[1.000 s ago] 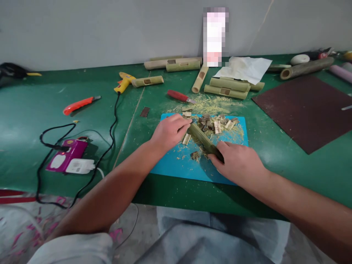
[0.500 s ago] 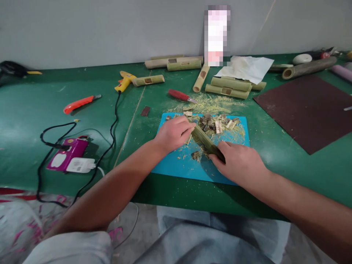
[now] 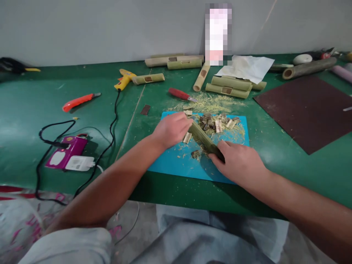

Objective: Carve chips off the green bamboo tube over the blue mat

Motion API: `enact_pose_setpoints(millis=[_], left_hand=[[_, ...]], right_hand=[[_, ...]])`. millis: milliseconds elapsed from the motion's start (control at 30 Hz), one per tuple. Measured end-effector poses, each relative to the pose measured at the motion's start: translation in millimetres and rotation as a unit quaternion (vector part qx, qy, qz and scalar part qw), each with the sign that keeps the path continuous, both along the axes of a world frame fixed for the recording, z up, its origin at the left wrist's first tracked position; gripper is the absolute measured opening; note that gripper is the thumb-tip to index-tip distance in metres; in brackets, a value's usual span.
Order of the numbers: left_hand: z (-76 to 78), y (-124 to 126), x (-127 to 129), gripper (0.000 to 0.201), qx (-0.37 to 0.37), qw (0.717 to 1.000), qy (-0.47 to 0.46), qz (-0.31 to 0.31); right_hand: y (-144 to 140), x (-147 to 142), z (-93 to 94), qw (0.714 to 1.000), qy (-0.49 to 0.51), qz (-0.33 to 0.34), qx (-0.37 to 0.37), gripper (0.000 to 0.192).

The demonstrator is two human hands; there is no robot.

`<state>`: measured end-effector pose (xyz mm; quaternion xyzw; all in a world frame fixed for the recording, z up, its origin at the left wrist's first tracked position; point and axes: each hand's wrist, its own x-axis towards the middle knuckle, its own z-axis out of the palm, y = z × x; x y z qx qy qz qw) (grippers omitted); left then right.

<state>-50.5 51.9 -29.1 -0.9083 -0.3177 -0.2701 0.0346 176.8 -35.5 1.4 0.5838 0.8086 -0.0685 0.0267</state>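
Observation:
A green bamboo tube [image 3: 204, 138] lies slantwise over the blue mat [image 3: 170, 165]. My right hand [image 3: 239, 161] is wrapped round its near end, thumb along the side. At the far end, my left hand [image 3: 172, 129] is closed with curled fingers against the tube; its fingertips are partly hidden. Bamboo chips [image 3: 218, 126] and shavings are heaped on the mat just beyond the tube. A red-handled carving tool [image 3: 180, 94] rests behind the mat amid pale dust.
Several cut bamboo tubes [image 3: 228, 90] lie toward the wall. To the left are a yellow glue gun [image 3: 123, 80], an orange utility knife [image 3: 79, 102] and a purple power box [image 3: 67, 152] with cables. A dark brown sheet [image 3: 305, 113] covers the right side.
My left hand has shifted slightly left and up along the tube's far end, uncovering a pale chip beside it. My right hand keeps its hold in nearly the same place.

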Motion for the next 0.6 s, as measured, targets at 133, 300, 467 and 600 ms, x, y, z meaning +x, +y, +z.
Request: enact_pose_setpoints(millis=[133,300,467,600], left_hand=[[-1.3,2.2,-0.5,0.031,-0.012,1.000,-0.001,-0.014],[-1.9,0.1,1.4,0.033,0.001,1.000,0.008,-0.015],[-2.3,-3.2,2.2,0.035,0.025,0.999,0.034,0.017],[-3.3,-2.6,0.4,0.033,0.004,0.999,0.036,0.007]], right_hand=[[0.6,-0.3,0.8,1.000,-0.002,0.000,-0.011,0.029],[0.5,0.9,-0.2,1.000,-0.002,-0.002,-0.010,0.030],[0.3,0.5,0.6,1.000,-0.008,-0.004,-0.015,0.029],[0.9,-0.9,3.1,1.000,-0.006,-0.004,-0.028,0.028]])
